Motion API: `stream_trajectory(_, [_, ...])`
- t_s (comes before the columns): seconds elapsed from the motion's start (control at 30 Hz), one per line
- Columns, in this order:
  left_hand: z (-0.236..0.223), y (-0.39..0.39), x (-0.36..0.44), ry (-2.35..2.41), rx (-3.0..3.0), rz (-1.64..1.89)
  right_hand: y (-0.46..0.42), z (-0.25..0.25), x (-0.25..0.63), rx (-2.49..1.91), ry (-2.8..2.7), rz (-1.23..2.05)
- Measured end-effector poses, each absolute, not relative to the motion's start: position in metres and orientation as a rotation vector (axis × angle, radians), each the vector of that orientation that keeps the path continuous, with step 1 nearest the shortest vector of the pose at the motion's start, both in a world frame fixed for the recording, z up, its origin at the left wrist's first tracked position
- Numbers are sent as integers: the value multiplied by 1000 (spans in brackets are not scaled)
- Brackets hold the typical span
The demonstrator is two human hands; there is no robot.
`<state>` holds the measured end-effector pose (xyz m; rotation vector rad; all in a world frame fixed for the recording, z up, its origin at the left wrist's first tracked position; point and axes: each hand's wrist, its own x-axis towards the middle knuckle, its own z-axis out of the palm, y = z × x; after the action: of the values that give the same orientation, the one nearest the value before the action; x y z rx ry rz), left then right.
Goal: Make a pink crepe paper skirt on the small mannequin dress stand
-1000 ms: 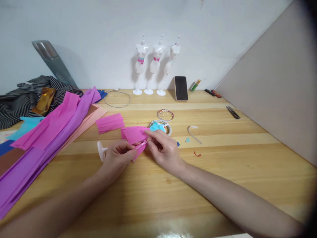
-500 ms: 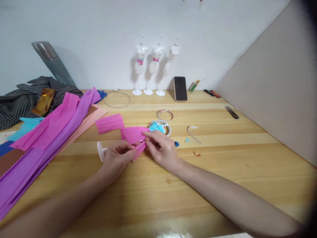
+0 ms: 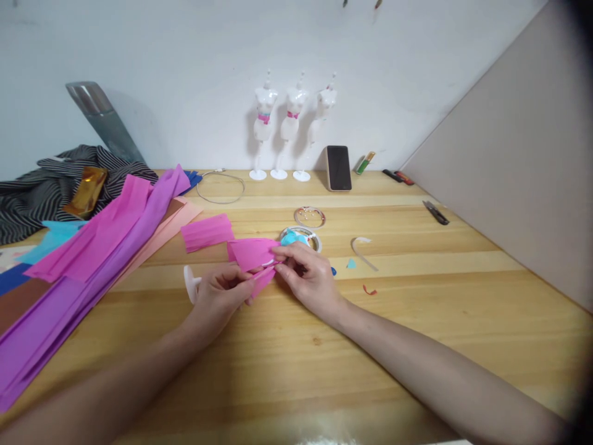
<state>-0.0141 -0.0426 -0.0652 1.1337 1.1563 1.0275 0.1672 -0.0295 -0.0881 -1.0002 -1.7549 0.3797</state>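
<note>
Pinching the gathered end of the bright-pink crepe-paper sheet, your right hand presses its fingers together over the pale wooden worktop; your left hand's fingers pinch its lower flap, a round-based white plastic stand emerging behind them.

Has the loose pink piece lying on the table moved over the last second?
No. Against the grey cable lying behind it, the loose pink piece sits in the same place; the whole view shifted slightly.

Both hands and slim forearms are apparently bare.
</note>
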Motion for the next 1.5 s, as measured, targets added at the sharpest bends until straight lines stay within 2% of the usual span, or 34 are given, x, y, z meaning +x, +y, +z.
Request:
stream_trajectory(0.47, [-64, -43, -15, 1161, 1234, 1039, -43, -76, 163, -830, -1822, 315])
stream_trajectory(0.83, [-65, -44, -16, 1164, 1220, 1030, -35, -79, 167, -964, -1725, 388])
stream_trajectory(1.33, [-78, -44, -18, 1195, 1277, 1006, -32, -45, 164, -819, -2068, 240])
stream_trajectory(1.5, [-76, -44, -18, 1203, 1298, 969, -31, -47, 155, -924, -2224, 164])
